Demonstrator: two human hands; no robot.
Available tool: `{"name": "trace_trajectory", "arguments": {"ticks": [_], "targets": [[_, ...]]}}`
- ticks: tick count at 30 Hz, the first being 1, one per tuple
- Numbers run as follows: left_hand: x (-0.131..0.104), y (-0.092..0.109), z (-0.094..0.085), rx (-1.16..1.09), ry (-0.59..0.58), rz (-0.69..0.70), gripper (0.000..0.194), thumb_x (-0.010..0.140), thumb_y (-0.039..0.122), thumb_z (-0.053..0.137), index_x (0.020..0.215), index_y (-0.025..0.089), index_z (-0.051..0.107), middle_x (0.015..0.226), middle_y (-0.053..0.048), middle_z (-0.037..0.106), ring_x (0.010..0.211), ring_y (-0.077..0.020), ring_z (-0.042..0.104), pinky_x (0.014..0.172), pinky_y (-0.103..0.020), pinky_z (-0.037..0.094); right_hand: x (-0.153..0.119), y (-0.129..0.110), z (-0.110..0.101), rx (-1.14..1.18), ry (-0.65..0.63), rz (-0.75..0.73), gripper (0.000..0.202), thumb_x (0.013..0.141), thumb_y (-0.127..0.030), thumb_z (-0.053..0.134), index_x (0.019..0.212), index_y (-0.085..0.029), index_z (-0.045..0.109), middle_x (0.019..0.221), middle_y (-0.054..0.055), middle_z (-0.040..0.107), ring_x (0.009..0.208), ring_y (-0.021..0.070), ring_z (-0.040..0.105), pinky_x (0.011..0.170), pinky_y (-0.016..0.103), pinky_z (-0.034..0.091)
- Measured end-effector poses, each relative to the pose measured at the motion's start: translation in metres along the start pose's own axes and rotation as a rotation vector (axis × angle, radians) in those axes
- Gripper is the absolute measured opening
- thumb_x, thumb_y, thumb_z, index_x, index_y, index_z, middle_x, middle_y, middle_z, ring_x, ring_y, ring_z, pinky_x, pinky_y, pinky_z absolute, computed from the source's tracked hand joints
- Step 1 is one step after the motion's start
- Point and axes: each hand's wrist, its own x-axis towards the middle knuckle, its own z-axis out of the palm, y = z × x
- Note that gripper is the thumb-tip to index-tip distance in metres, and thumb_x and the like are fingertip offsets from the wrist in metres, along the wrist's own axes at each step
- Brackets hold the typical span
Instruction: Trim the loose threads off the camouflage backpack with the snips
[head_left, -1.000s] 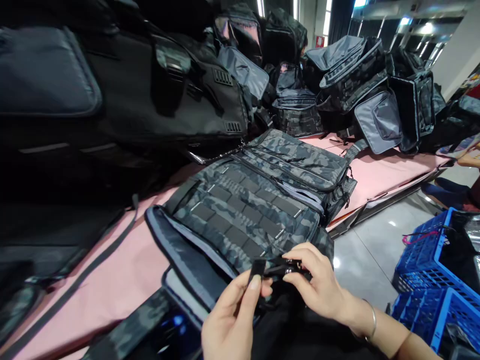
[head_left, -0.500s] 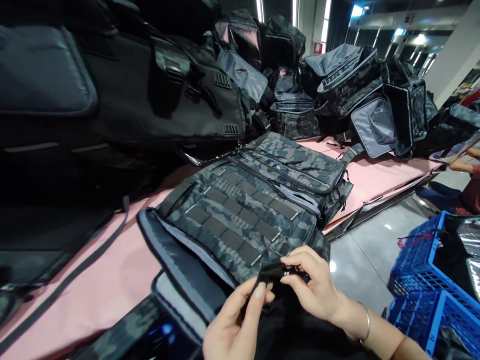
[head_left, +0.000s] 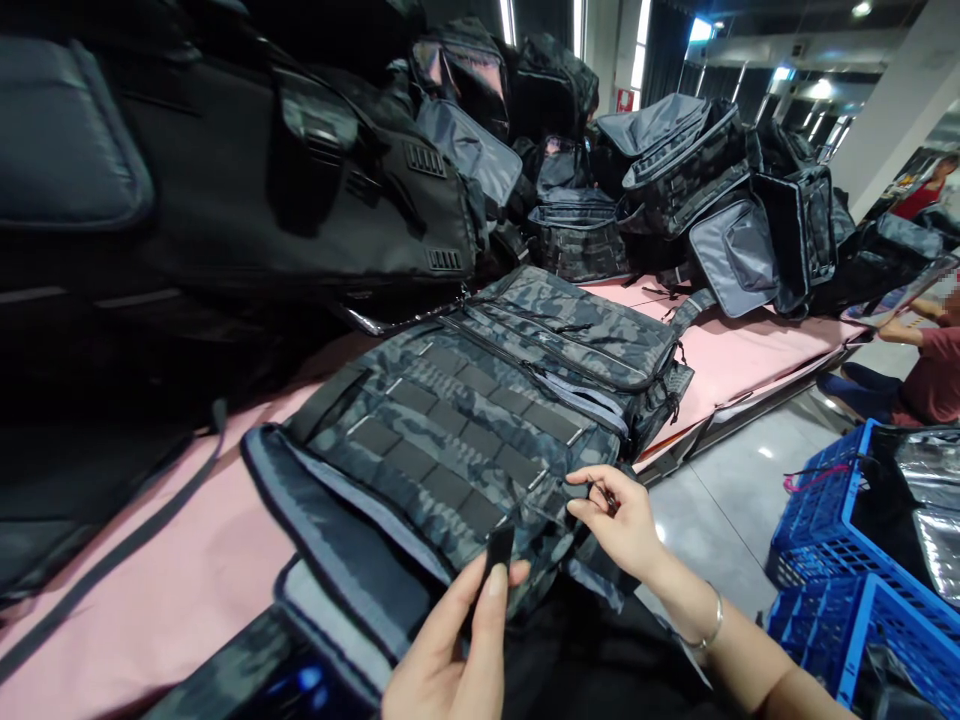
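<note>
A dark camouflage backpack (head_left: 465, 420) lies on the pink table (head_left: 247, 540), with a grey-lined compartment gaping at its near left end. At the lower middle, my left hand (head_left: 465, 640) pinches a small black strip (head_left: 499, 548) between thumb and fingers, over the pack's near edge. My right hand (head_left: 619, 520) is up and to the right of it, beside the pack's right edge. Its fingers are closed around something small and dark that I cannot make out. A metal bangle (head_left: 714, 615) circles the right wrist.
A large black bag (head_left: 300, 200) fills the left. More open bags (head_left: 675, 160) are piled at the back of the table. Blue crates (head_left: 817, 510) with dark and silvery items stand on the floor at right. A person in a dark red top (head_left: 934, 370) sits beyond them.
The hands have moved apart: my right hand is off the black piece that both held and slightly higher. My left hand still holds the strip. The whole view has shifted slightly.
</note>
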Motion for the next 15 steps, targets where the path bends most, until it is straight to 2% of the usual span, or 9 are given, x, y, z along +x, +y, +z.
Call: {"name": "trace_trajectory", "arguments": {"ticks": [3, 5, 7, 9, 11, 15], "targets": [[0.008, -0.003, 0.002, 0.210, -0.010, 0.417, 0.025, 0.083, 0.030, 0.058, 0.104, 0.020, 0.066, 0.093, -0.005, 0.070, 0.084, -0.0184, 0.065, 0.089, -0.030, 0.049, 0.001, -0.001, 0.003, 0.057, 0.015, 0.047, 0.014, 0.075, -0.025, 0.061, 0.086, -0.016, 0.064, 0.055, -0.007, 0.035, 0.051, 0.0077, 0.033, 0.051, 0.021, 0.030], [0.016, -0.006, 0.006, 0.432, 0.015, 0.709, 0.029, 0.084, 0.022, 0.054, 0.112, 0.020, 0.062, 0.099, -0.007, 0.067, 0.086, -0.0182, 0.064, 0.085, -0.029, 0.047, 0.000, -0.001, 0.004, 0.081, 0.023, 0.059, 0.014, 0.075, -0.025, 0.061, 0.085, -0.016, 0.064, 0.055, -0.007, 0.035, 0.051, 0.0075, 0.033, 0.052, 0.021, 0.031], [0.023, -0.009, 0.012, 0.652, -0.016, 0.915, 0.032, 0.086, 0.020, 0.051, 0.116, 0.020, 0.060, 0.098, -0.008, 0.067, 0.085, -0.0195, 0.063, 0.077, -0.030, 0.046, -0.001, -0.001, 0.003, 0.097, 0.012, 0.063, 0.014, 0.074, -0.025, 0.062, 0.084, -0.015, 0.065, 0.056, -0.007, 0.038, 0.051, 0.0072, 0.034, 0.052, 0.020, 0.032], [0.028, -0.012, 0.018, 0.789, -0.094, 1.029, 0.033, 0.087, 0.023, 0.048, 0.119, 0.018, 0.057, 0.098, -0.009, 0.066, 0.086, -0.0221, 0.062, 0.074, -0.032, 0.045, -0.001, 0.001, 0.002, 0.111, 0.001, 0.067, 0.013, 0.075, -0.026, 0.062, 0.081, -0.015, 0.065, 0.056, -0.006, 0.042, 0.051, 0.0073, 0.035, 0.050, 0.020, 0.031], [0.029, -0.016, 0.020, 0.819, -0.126, 1.087, 0.043, 0.087, 0.027, 0.049, 0.127, 0.015, 0.049, 0.104, -0.012, 0.065, 0.092, -0.0254, 0.061, 0.079, -0.036, 0.044, 0.000, 0.004, -0.001, 0.116, 0.006, 0.066, 0.014, 0.078, -0.028, 0.060, 0.078, -0.015, 0.065, 0.057, -0.004, 0.046, 0.051, 0.0076, 0.036, 0.048, 0.020, 0.029], [0.028, -0.027, 0.012, 0.892, -0.121, 1.085, 0.068, 0.086, 0.034, 0.050, 0.144, 0.013, 0.021, 0.121, -0.018, 0.058, 0.104, -0.0305, 0.057, 0.090, -0.043, 0.040, 0.009, 0.010, -0.013, 0.076, 0.086, 0.016, 0.019, 0.083, -0.032, 0.057, 0.080, -0.015, 0.065, 0.060, -0.002, 0.050, 0.053, 0.0085, 0.039, 0.049, 0.021, 0.030]]}}
